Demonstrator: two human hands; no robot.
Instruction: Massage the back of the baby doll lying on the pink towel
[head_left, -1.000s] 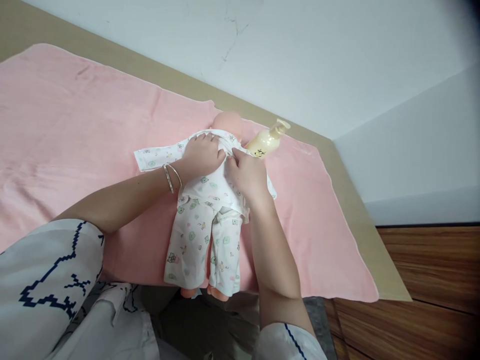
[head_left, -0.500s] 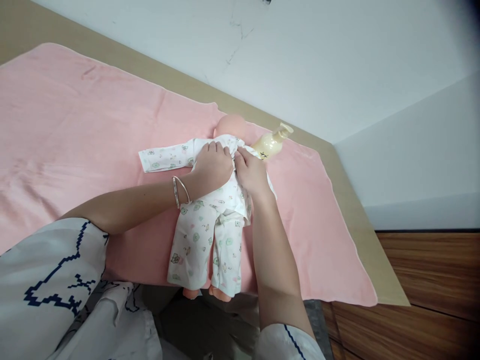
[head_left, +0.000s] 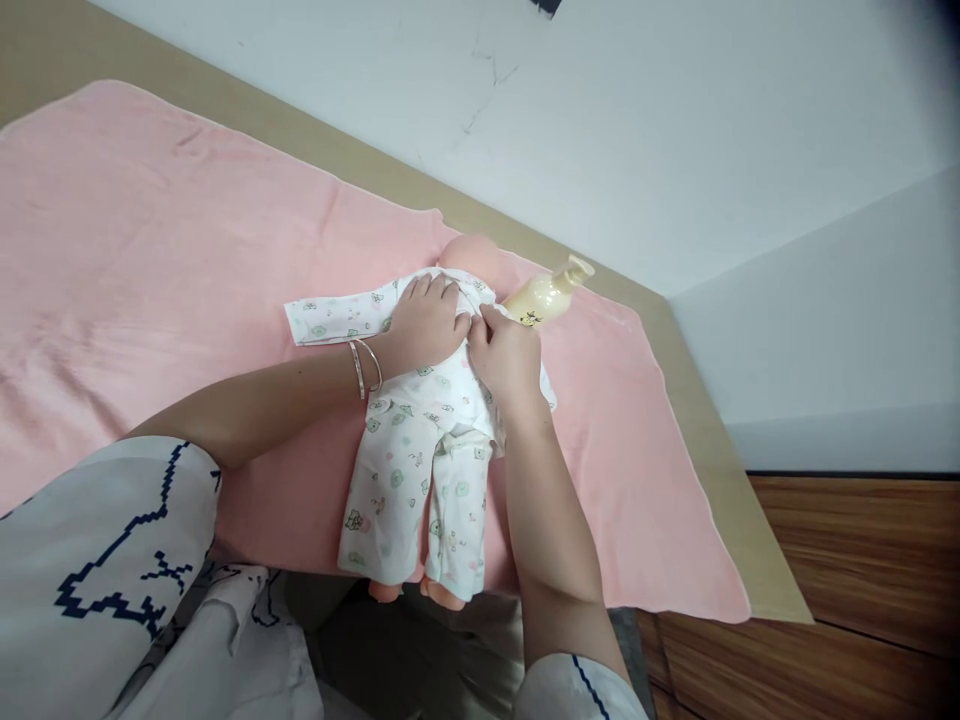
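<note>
A baby doll lies on its back, dressed in a white long-sleeved shirt and matching trousers printed with small green and pink figures. On the shirt's chest lies my left hand, its fingers laid over the cloth and slightly apart, the thumb pointing towards the other hand. My right hand pinches the front edge of the shirt between bent fingers and thumb. What is under both palms is hidden. One sleeve stretches flat to the left; the other is mostly behind my right hand.
Beyond my right hand, a pale yellow pump bottle lies tilted beside the doll's head. A pink blanket covers much of the tan table. A white wall rises behind, and brown wood panelling stands at the right.
My left hand has loosened from a closed fist; its fingers now lie flatter on the shirt, with the thumb out. My right hand keeps its pinch. The view has shifted slightly.
</note>
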